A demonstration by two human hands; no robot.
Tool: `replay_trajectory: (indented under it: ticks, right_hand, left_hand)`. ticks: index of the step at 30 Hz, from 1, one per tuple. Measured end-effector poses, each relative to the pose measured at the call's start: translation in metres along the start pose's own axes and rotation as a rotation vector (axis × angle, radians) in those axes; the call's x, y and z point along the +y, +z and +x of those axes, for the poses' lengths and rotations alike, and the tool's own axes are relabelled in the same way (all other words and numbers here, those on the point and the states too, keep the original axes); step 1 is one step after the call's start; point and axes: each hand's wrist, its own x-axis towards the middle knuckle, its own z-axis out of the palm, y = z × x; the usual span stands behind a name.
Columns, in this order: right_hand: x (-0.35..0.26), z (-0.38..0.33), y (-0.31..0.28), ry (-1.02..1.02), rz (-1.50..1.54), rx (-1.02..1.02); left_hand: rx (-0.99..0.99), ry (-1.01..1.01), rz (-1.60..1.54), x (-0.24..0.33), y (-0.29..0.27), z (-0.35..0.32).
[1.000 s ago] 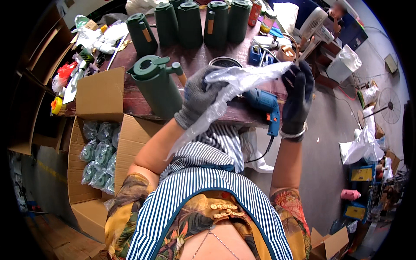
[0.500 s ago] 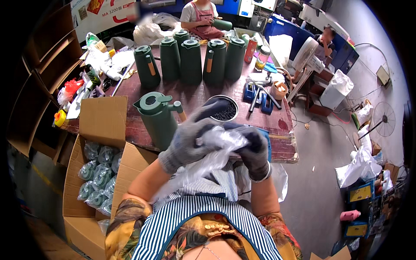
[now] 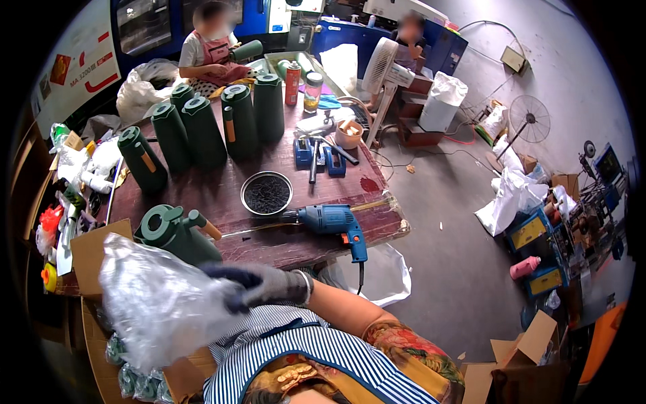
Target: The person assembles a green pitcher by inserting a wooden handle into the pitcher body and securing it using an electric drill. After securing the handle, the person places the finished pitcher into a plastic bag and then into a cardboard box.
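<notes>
A clear plastic bag (image 3: 158,299), crumpled and puffed out, hangs in front of me at the lower left. My right hand (image 3: 266,284), in a grey glove with dark fingertips, is closed on the bag's right edge. My left hand does not show; the bag covers that area. Just behind the bag stands a dark green jug (image 3: 176,232) with a wood-coloured handle grip, its lower part hidden. An open carton (image 3: 101,252) lies below the bag, with several plastic-wrapped green jugs (image 3: 134,380) inside.
Several green jugs (image 3: 205,131) stand at the table's back. A bowl of black screws (image 3: 267,193) and a blue power drill (image 3: 331,221) lie nearer. Beyond are a blue tool holder (image 3: 333,160), a red spray can (image 3: 292,84), a white fan (image 3: 380,64) and two people.
The bag has opened out and moved left, my right hand along with it. My left hand has gone out of sight. The view has turned right, uncovering the drill.
</notes>
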Motion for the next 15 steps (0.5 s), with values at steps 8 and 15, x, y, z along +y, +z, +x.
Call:
replay_trajectory:
  ticks: [8, 15]
  right_hand:
    - [-0.006, 0.105, -0.019, -0.347, 0.409, 0.242]
    - [0.039, 0.079, -0.024, -0.393, 0.647, 0.499]
  left_hand:
    - [0.561, 0.13, 0.55, -0.134, -0.129, 0.028]
    - [0.515, -0.041, -0.707, -0.161, -0.064, 0.018]
